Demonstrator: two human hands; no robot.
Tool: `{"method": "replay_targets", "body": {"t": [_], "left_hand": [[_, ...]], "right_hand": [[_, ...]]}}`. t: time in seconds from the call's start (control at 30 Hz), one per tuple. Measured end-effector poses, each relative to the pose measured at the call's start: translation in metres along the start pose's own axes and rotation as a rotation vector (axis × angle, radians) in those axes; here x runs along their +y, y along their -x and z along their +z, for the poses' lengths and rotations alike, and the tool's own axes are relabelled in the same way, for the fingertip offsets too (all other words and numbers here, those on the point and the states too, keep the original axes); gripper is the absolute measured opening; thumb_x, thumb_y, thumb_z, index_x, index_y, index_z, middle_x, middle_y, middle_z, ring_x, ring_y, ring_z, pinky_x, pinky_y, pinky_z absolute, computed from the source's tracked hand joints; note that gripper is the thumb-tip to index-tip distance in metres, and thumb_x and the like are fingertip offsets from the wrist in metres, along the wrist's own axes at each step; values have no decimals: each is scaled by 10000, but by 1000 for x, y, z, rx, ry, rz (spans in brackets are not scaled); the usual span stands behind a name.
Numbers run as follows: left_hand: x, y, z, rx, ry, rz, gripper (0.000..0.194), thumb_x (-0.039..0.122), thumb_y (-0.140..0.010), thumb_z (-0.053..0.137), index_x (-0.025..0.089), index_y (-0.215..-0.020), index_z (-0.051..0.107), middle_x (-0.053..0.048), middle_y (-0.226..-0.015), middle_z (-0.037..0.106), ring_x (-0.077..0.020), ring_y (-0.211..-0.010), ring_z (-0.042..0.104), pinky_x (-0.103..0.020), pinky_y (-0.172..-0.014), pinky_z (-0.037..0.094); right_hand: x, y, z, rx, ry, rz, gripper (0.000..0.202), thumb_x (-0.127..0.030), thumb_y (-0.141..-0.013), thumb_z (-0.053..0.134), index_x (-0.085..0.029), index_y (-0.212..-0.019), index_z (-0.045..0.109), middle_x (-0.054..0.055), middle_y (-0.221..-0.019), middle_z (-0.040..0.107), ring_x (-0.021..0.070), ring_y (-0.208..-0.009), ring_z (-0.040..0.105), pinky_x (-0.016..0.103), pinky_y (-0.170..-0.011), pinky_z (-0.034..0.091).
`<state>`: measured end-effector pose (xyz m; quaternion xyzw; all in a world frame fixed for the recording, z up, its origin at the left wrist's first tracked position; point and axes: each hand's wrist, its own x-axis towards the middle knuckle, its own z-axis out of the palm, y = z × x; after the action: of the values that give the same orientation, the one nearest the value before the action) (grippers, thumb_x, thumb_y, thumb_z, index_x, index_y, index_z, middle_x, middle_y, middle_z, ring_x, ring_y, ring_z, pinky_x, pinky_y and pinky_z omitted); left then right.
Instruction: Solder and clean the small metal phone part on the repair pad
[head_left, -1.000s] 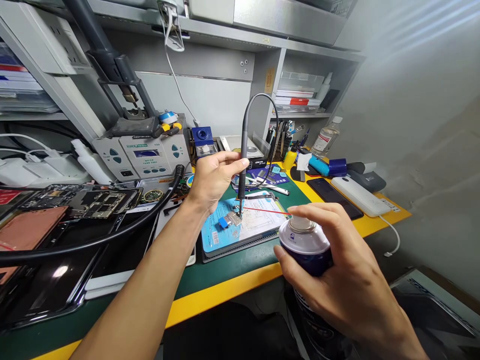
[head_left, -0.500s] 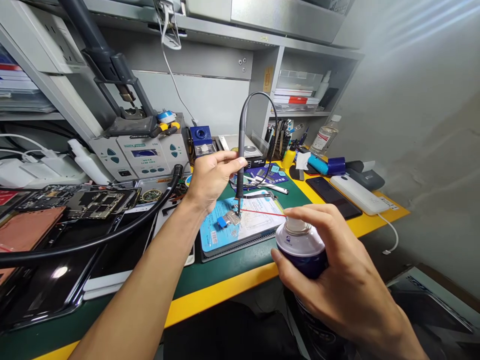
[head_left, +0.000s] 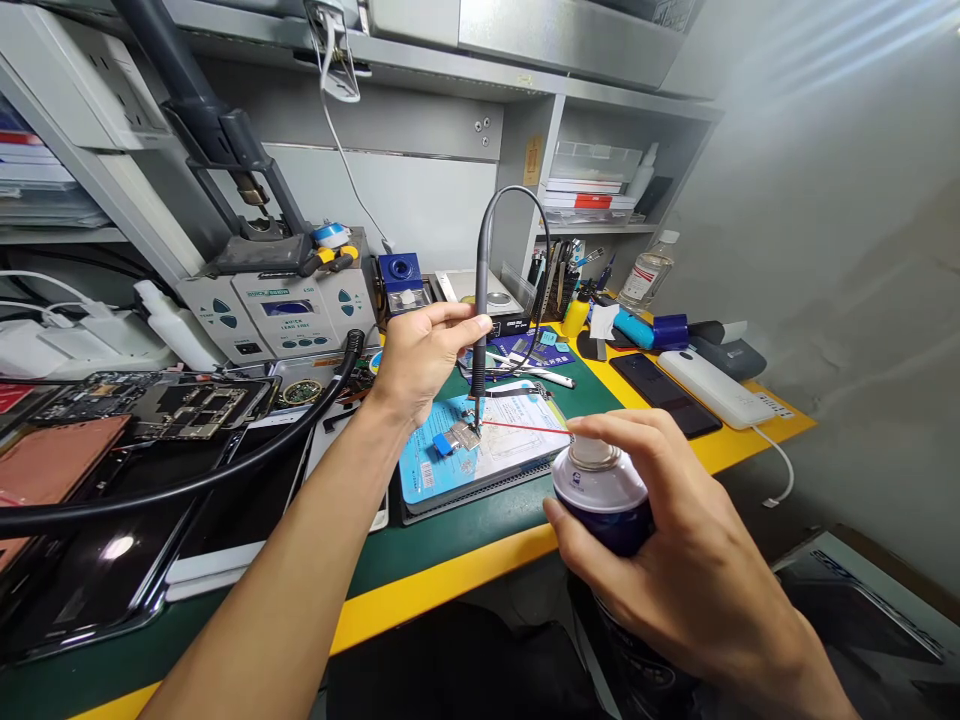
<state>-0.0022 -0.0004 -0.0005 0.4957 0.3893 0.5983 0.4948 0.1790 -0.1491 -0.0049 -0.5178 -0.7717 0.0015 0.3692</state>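
Observation:
My left hand pinches a black, pen-shaped soldering iron, held upright with its cable looping over to the right. Its thin tip points down at a small circuit board with a blue piece at one end. The board lies on a blue-and-white booklet. My right hand is wrapped round a spray can, forefinger on the white nozzle. From that nozzle a thin red straw reaches left, its end close to the iron's tip. Whether straw and tip touch, I cannot tell.
A hot-air station stands at the back left, its thick black hose crossing the bench. Phone parts and boards lie to the left. Right of the booklet are a black phone, a white power bank and a bottle.
Both hands keep their grip on the iron and the can. The view has shifted very slightly; the iron's tip and the straw stay at the board.

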Motion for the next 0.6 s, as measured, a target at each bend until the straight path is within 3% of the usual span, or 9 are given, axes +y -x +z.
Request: {"method": "replay_targets", "body": {"t": [0.2, 0.6], "left_hand": [[-4, 0, 1, 11, -3, 46, 357, 347, -590, 925, 173, -844, 744, -32, -841, 742, -177, -855, 668, -309, -829, 507], [-14, -2, 7, 64, -65, 152, 298, 324, -655, 875, 158, -850, 722, -31, -844, 746, -174, -815, 678, -290, -774, 519]], "right_hand": [[1, 3, -2, -3, 11, 2, 481, -187, -822, 692, -237, -1270, 526, 92, -1128, 572, 216, -875, 690, 313, -642, 598], [-2, 4, -1, -28, 9, 0, 479, -185, -820, 692, -228, -1267, 527, 97, -1149, 564, 201, -855, 695, 311, -652, 605]]}}
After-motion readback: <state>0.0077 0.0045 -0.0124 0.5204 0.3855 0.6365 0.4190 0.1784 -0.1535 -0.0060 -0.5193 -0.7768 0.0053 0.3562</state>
